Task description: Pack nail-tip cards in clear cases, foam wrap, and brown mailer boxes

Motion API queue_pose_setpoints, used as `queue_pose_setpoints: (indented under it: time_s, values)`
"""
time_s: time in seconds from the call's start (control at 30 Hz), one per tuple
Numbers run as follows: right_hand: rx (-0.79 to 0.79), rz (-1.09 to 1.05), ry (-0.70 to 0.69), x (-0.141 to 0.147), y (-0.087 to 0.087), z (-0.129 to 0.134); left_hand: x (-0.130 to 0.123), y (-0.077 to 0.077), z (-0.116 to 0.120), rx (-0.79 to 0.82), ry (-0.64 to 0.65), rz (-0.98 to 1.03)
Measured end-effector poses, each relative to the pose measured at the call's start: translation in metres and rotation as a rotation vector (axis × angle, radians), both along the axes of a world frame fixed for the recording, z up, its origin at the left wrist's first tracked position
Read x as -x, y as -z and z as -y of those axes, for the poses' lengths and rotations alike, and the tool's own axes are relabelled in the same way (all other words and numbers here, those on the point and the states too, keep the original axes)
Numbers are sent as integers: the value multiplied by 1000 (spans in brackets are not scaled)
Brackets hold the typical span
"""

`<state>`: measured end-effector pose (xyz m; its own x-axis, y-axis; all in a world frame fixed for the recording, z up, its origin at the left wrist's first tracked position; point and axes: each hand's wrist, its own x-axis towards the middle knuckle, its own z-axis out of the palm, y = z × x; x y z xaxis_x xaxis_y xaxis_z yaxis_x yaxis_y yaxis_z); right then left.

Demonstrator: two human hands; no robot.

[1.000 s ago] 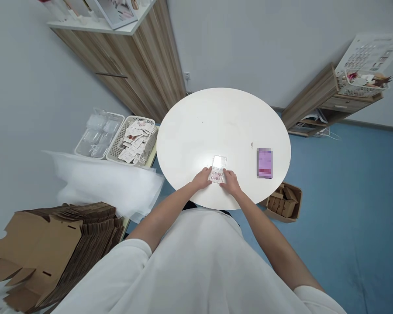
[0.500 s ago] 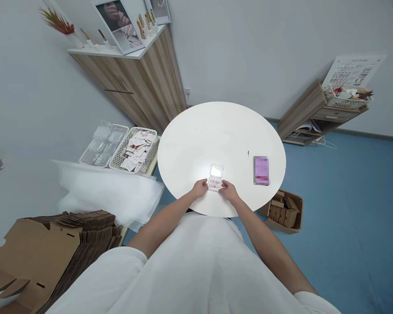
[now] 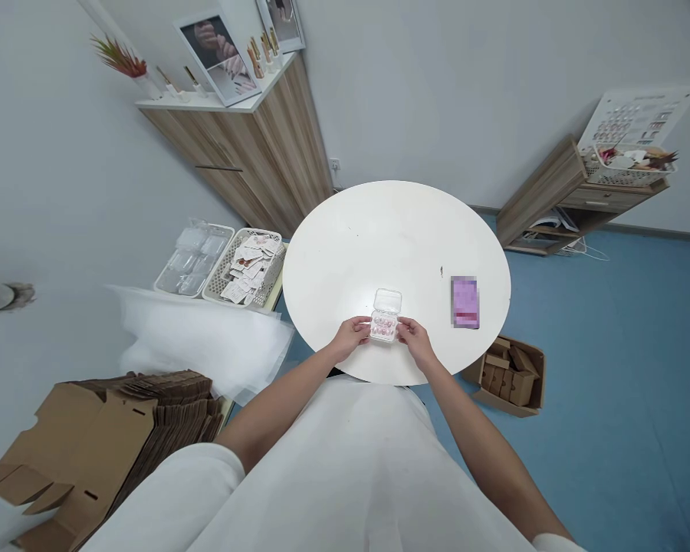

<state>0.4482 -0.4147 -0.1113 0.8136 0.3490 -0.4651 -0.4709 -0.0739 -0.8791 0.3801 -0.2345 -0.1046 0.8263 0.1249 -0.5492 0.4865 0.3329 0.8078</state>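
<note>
A small clear plastic case (image 3: 383,337) with its lid (image 3: 388,300) swung up sits between my two hands, near the front edge of the round white table (image 3: 373,230). Inside it are several pink, nail-like pieces in rows, too small to make out fully. My left hand (image 3: 349,337) grips the case's left side between thumb and fingers. At the opposite side my right hand (image 3: 416,340) pinches the right edge. Whether the case rests on the tabletop or is slightly raised, I cannot tell.
A blurred purple rectangular item (image 3: 464,302) lies on the table's right. Baskets of cards (image 3: 247,268) and clear packages (image 3: 192,261) stand left, near white sheeting (image 3: 201,337) and stacked flat cardboard (image 3: 92,437). An open carton of small boxes (image 3: 506,376) sits below right.
The case has tilted a little and looks slightly larger, and the bright glare on its lid is gone. Both hands stay on its sides. The whole view has shifted slightly.
</note>
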Motion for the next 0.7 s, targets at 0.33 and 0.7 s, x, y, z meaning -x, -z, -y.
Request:
queue_pose_setpoints:
  time_s: [0.33, 0.7]
  values:
    - [-263, -160, -96, -30, -28, -4, 0, -19, 0, 162, 8, 12]
    - [-346, -178, -91, -23, -37, 1, 0, -25, 5, 316, -63, -3]
